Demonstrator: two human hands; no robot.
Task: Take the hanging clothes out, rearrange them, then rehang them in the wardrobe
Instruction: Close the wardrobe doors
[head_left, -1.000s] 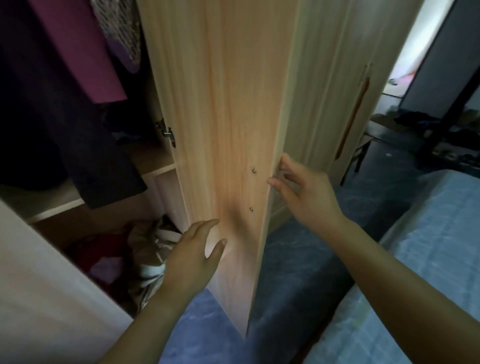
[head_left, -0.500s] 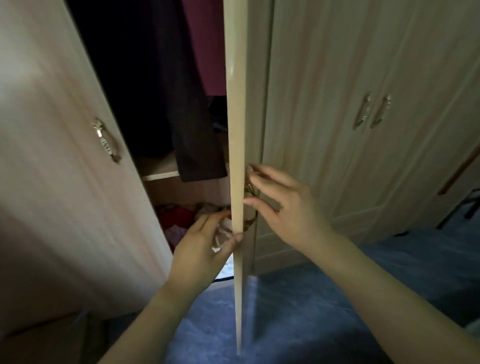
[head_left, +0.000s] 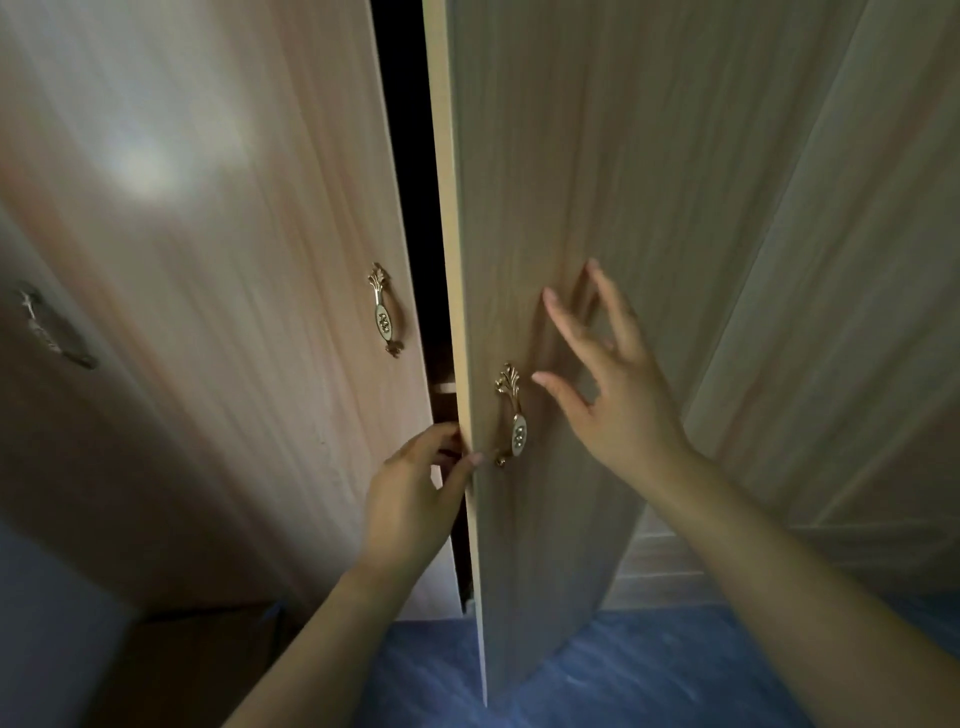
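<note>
Two light wooden wardrobe doors fill the view, with only a narrow dark gap (head_left: 410, 208) between them. My left hand (head_left: 415, 493) grips the free edge of the right door (head_left: 571, 182), thumb on its front and fingers curled behind the edge. My right hand (head_left: 608, 384) is spread flat on the front of that door, just right of its gold handle (head_left: 511, 415). The left door (head_left: 208, 260) carries a matching gold handle (head_left: 384, 312). The hanging clothes are hidden behind the doors.
Another wardrobe panel (head_left: 857, 312) stands to the right. A further door with a handle (head_left: 52, 327) shows at the far left. Blue floor (head_left: 623, 670) lies below, and a brown cardboard box (head_left: 208, 665) sits at the lower left.
The right door has swung most of the way shut, hiding the dark and purple clothes. My right hand left the handle and now lies flat on the door front. My left hand stays on the edge.
</note>
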